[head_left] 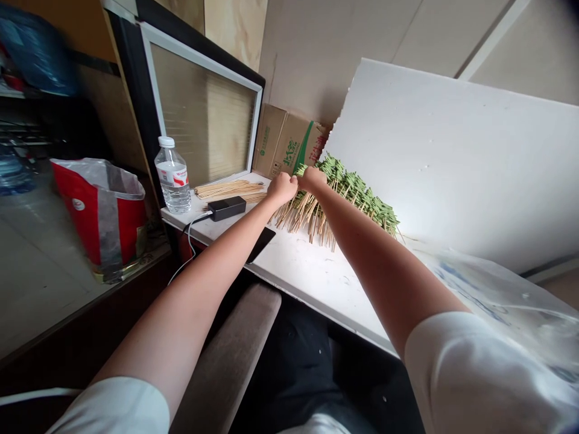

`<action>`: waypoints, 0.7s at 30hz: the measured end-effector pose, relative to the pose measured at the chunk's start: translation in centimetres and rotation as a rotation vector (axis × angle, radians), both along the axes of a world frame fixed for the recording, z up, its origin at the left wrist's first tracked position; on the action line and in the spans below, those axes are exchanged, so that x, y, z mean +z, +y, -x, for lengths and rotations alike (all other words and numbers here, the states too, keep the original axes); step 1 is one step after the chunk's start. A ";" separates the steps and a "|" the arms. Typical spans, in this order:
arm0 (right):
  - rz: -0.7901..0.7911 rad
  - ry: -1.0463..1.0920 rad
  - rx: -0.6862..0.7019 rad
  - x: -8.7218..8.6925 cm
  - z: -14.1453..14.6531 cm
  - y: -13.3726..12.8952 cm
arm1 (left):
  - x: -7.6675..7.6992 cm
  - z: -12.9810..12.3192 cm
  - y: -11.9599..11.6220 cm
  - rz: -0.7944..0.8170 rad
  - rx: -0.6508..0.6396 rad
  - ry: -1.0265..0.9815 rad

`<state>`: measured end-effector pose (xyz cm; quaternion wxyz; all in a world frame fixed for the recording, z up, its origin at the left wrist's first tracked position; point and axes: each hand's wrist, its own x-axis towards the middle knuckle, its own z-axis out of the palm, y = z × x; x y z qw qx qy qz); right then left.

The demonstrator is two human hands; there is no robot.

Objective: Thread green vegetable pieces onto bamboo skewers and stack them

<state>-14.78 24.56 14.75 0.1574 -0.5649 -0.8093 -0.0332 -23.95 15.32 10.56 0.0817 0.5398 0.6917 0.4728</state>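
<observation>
A long pile of green bean skewers (357,190) lies on the white table, the green pieces toward the white board and the bare stick ends toward me. At the pile's far left end, my left hand (283,188) is closed, fingers curled in. Close beside it, my right hand (313,179) is also closed, over the green ends of the pile. What the fingers of either hand grip is too small and too covered to make out. Loose bamboo skewers (226,188) lie in a bundle left of my left hand.
A water bottle (172,175) and a black power adapter (227,208) with a white cable stand at the table's left. A dark phone (261,244) lies by the front edge. Behind are a cardboard box (283,141) and white board (452,157). A red bag (102,217) sits lower left.
</observation>
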 end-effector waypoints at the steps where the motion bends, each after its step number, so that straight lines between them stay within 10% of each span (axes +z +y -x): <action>1: 0.017 0.013 -0.015 0.1 -0.1 -0.1 | 0.0 0.0 -0.2 0.003 -0.005 -0.008; 11: -0.002 0.136 0.023 2.9 -3.2 -2.8 | 0.1 -1.4 -2.2 0.159 0.050 0.323; 21: -0.130 0.202 0.033 4.7 -15.7 -8.0 | -0.3 -3.2 -1.6 0.168 0.052 0.580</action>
